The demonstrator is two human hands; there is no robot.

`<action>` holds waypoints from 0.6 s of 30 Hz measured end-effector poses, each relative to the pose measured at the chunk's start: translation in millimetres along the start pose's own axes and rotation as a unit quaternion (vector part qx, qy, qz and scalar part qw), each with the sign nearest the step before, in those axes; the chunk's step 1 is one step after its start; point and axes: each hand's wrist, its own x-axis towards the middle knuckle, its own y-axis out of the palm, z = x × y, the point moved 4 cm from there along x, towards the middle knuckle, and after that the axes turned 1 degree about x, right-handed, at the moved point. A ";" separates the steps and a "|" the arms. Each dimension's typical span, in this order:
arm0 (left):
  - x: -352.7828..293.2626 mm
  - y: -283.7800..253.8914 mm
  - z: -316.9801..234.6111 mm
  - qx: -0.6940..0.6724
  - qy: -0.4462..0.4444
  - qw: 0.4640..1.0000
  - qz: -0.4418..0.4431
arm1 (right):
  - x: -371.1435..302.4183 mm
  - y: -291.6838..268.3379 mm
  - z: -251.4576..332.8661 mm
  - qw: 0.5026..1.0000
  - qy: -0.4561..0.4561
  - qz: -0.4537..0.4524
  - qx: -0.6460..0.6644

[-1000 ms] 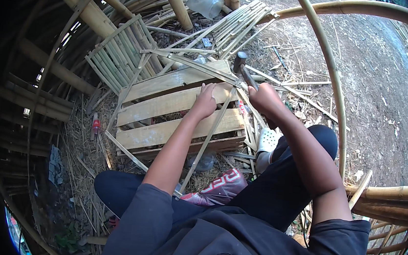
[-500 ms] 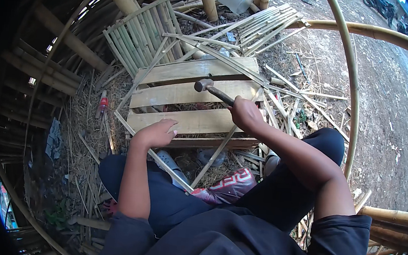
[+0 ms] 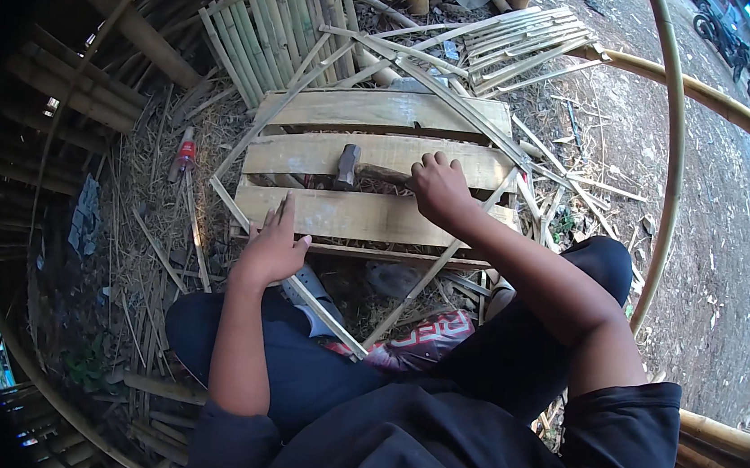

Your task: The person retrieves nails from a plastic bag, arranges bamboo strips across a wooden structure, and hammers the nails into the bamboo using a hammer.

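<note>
My right hand (image 3: 442, 189) is wrapped round the handle of a hammer (image 3: 348, 166), whose metal head lies over the middle slats of a wooden crate (image 3: 332, 214). Whether the hammer touches the wood I cannot tell. My left hand (image 3: 276, 247) is open, fingers stretched out, at the crate's near left edge beside a bamboo strip (image 3: 323, 307). That strip is one side of a square frame of thin strips, lying slanted across the crate; another strip (image 3: 459, 107) crosses its far right corner.
Behind the crate lean a slatted bamboo panel (image 3: 273, 30) and a second slatted piece (image 3: 524, 45). A bottle with a red label (image 3: 186, 154) is on the left. A curved bamboo pole (image 3: 674, 155) rises at the right. Loose strips and a printed bag (image 3: 423, 340) lie around my legs.
The hammer has come down toward the slats and slightly left, with my right hand. My left hand has turned, its fingers now pointing away from me. The whole view has shifted slightly.
</note>
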 end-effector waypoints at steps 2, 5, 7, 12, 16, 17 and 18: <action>3.3 1.2 12.4 -0.026 -0.032 0.999 -0.021 | 0.8 -15.0 -14.7 0.997 0.063 -0.034 0.017; 2.4 4.0 35.5 -0.088 -0.098 0.990 -0.041 | -1.6 -36.2 -57.7 0.956 0.263 0.127 0.015; 4.5 10.8 49.4 -0.163 -0.152 0.974 -0.034 | -19.5 -38.6 -99.5 0.925 0.332 0.182 -0.031; 20.4 54.2 87.9 -0.145 -0.103 0.981 -0.072 | -42.9 -37.8 -209.2 0.824 0.518 0.200 0.114; 15.4 56.6 77.9 -0.116 -0.115 0.985 -0.053 | -64.6 -33.3 -208.1 0.786 0.554 0.178 0.209; 13.9 56.5 77.2 -0.119 -0.112 0.985 -0.049 | -65.1 -31.6 -200.1 0.785 0.555 0.179 0.209; 10.8 51.5 74.1 -0.117 -0.114 0.985 -0.050 | -55.6 -40.0 -185.5 0.868 0.471 0.108 0.113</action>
